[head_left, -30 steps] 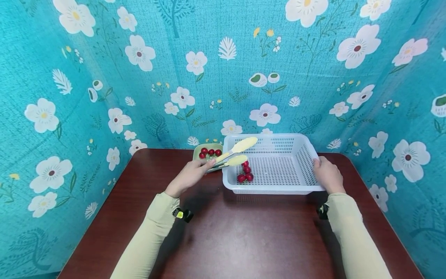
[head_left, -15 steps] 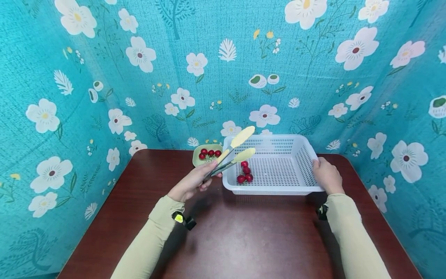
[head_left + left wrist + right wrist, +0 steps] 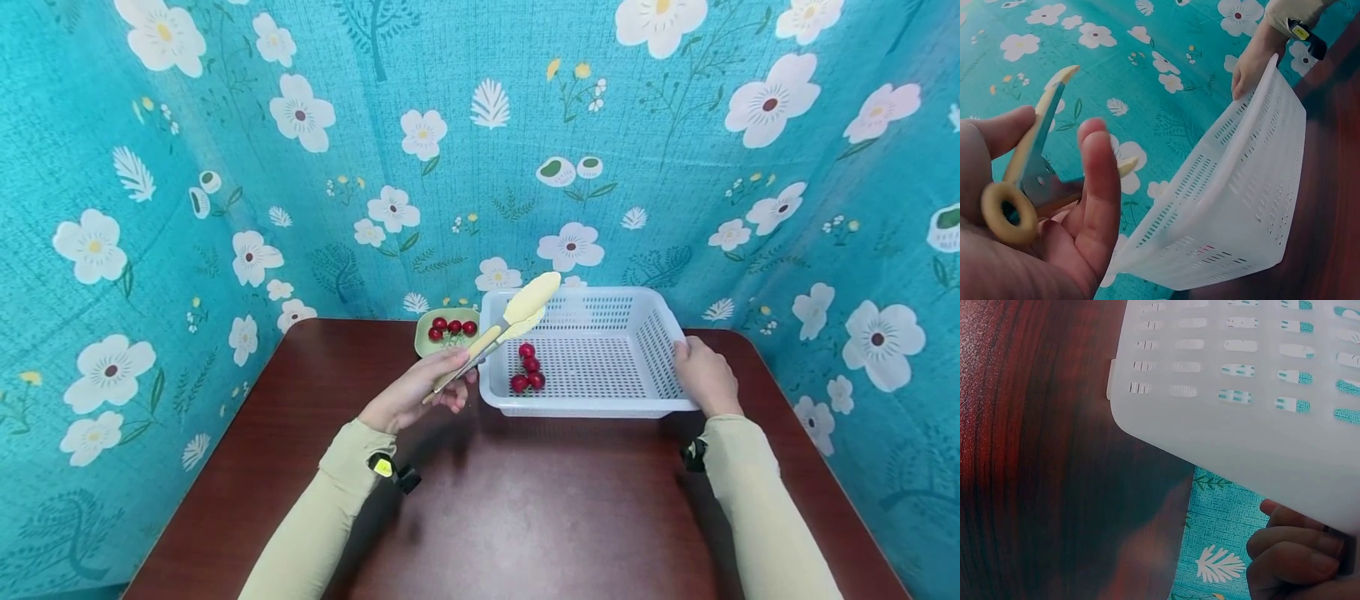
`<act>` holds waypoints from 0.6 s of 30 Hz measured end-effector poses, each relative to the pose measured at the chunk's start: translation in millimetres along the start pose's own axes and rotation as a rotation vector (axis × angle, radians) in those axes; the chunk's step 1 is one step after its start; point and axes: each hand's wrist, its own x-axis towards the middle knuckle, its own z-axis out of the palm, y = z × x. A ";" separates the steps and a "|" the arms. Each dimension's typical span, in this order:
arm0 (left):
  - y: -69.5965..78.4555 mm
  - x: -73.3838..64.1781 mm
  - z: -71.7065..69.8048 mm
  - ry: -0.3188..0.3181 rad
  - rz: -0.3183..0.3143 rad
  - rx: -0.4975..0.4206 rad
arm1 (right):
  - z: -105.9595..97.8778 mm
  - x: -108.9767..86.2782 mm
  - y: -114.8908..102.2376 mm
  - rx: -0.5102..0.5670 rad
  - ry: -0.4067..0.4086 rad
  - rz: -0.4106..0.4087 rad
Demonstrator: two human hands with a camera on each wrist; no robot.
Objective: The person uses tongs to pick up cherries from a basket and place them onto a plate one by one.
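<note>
My left hand (image 3: 412,393) holds a pair of tongs (image 3: 531,300) with pale yellow tips and handles. Its thumb lies along one arm of the tongs and its fingers along the other, as the left wrist view shows; a ring (image 3: 1010,214) sits at the hinge end. The tips point up and right, over the left end of a white perforated plastic basket (image 3: 585,407). On the basket's right end, my right hand (image 3: 707,379) grips the rim. Several small red round fruits (image 3: 531,365), cherry-like, lie inside at the left.
Left of the basket, close behind my left hand, stands a small green dish (image 3: 422,342) with several more red fruits (image 3: 453,328). Everything is on a dark reddish-brown table (image 3: 570,500), with a blue flowered cloth (image 3: 450,167) hanging at its back and sides.
My left hand has turned, swinging the tongs' tips upward, and the tongs' arms have drawn closer together. The right hand, the basket and the red fruits stay where they were.
</note>
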 end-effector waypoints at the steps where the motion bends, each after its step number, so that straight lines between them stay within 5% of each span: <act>1: 0.4 0.2 0.3 -0.017 0.001 0.004 | -0.3 0.2 0.3 0.001 0.000 0.003; 9: 3.2 -1.6 12.9 -0.059 -0.058 -0.078 | -0.4 0.8 1.1 -0.005 0.006 0.009; 18: 4.6 -1.2 31.5 0.030 -0.130 -0.149 | 0.5 1.2 1.0 -0.005 0.003 0.006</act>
